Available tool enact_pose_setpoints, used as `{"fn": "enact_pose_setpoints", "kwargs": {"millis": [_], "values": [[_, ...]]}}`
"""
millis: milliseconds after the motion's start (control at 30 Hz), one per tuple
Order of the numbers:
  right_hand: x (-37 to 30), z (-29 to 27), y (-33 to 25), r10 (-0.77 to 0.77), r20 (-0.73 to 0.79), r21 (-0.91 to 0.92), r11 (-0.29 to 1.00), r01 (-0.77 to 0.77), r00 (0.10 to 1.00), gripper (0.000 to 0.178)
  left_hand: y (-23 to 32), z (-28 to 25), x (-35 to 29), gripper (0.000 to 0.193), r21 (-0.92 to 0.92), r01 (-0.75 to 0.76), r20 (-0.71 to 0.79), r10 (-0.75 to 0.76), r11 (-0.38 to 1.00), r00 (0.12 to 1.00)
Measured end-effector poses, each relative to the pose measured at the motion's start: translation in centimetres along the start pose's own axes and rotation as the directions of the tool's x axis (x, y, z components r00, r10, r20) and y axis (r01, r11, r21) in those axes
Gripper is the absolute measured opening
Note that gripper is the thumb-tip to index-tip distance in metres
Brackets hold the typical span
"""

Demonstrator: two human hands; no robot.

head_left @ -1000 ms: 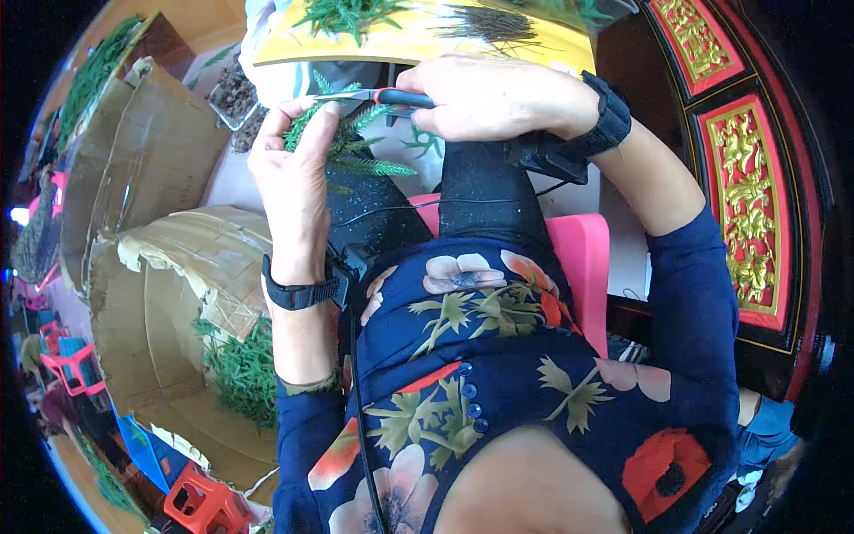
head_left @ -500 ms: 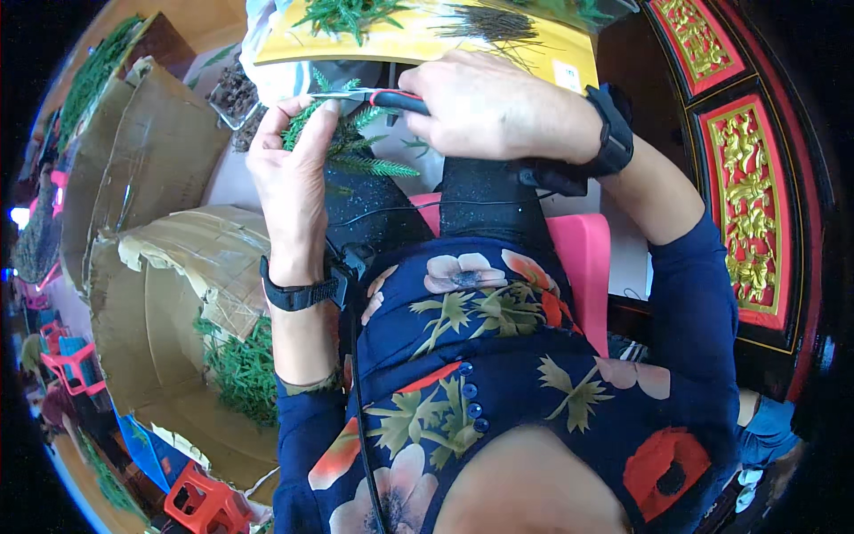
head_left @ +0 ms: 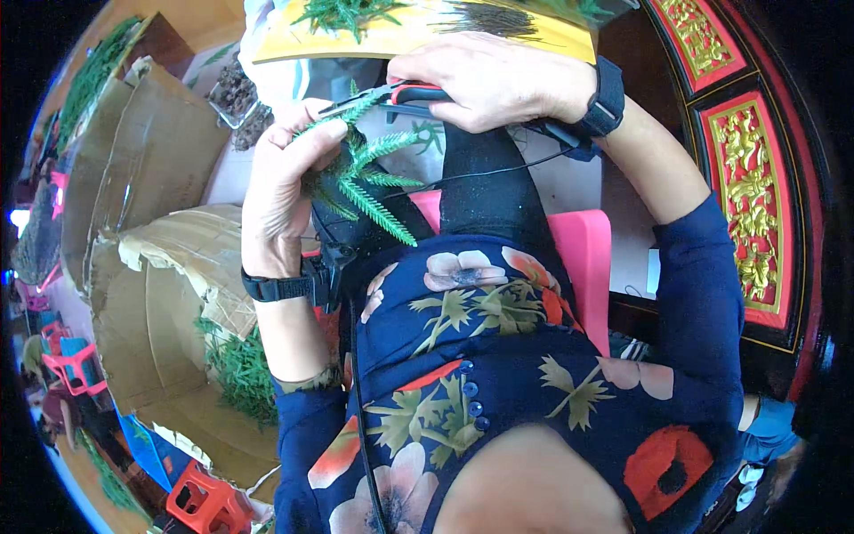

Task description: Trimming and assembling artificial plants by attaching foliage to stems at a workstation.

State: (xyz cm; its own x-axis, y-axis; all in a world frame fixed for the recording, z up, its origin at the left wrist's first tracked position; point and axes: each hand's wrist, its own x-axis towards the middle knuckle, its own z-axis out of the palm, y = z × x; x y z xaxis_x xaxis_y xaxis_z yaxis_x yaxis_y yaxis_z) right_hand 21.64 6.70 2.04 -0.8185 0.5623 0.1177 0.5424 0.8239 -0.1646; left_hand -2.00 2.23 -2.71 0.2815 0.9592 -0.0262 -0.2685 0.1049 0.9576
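Note:
My left hand (head_left: 286, 169) pinches a green fern-like sprig (head_left: 384, 221) between thumb and fingers, its fronds fanning out over my lap. A pair of pliers (head_left: 418, 94) with red and black handles is gripped in my right hand (head_left: 503, 82), palm down. Their metal jaws reach across to the left thumb and lie against the upper part of the sprig. Whether the jaws are closed on a stem cannot be made out. The left fingertips are partly hidden behind the thumb and the jaws.
Beyond my hands lies a yellow board (head_left: 307, 46) bearing green sprigs (head_left: 349, 14) and dark thin wires (head_left: 491, 20). At left stands a torn cardboard box (head_left: 147, 311) with greenery (head_left: 245, 369) inside. A clear tray (head_left: 233, 98) holds brown bits. A thin cable (head_left: 498, 171) crosses my lap.
The sprig has turned, and its fronds now point down toward my lap. My right hand with the pliers has shifted slightly up, and the jaws now slant down toward the left thumb.

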Motion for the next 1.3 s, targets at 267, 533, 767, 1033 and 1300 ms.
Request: {"fn": "enact_pose_setpoints", "kwargs": {"millis": [267,533,767,1033,1300], "values": [[-0.4,-1.0,-0.8,0.075,0.066,0.045,0.996,-0.078,0.995,0.029,0.3,0.1,-0.3,0.018,-0.006,-0.006,0.072,0.006,1.000,0.997],[0.3,-1.5,-1.1,0.029,0.013,0.204,0.978,-0.030,1.000,0.020,0.0,0.1,-0.5,0.022,-0.178,0.026,0.039,-0.019,0.984,0.999],[-0.1,-1.9,-1.0,0.102,-0.094,0.099,0.991,-0.092,0.990,0.018,0.6,1.2,-0.4,0.025,-0.137,-0.016,-0.009,0.015,0.990,1.000],[-0.1,-2.4,-0.9,0.170,-0.092,0.064,0.984,-0.165,0.981,0.019,0.9,0.3,-0.8,0.039,0.069,-0.126,0.035,0.124,0.990,0.992],[-0.5,-1.1,3.5,0.352,-0.153,0.168,0.930,-0.327,0.923,0.027,-0.6,2.0,0.4,0.056,0.397,-0.265,-0.153,0.348,0.879,0.925]]}}
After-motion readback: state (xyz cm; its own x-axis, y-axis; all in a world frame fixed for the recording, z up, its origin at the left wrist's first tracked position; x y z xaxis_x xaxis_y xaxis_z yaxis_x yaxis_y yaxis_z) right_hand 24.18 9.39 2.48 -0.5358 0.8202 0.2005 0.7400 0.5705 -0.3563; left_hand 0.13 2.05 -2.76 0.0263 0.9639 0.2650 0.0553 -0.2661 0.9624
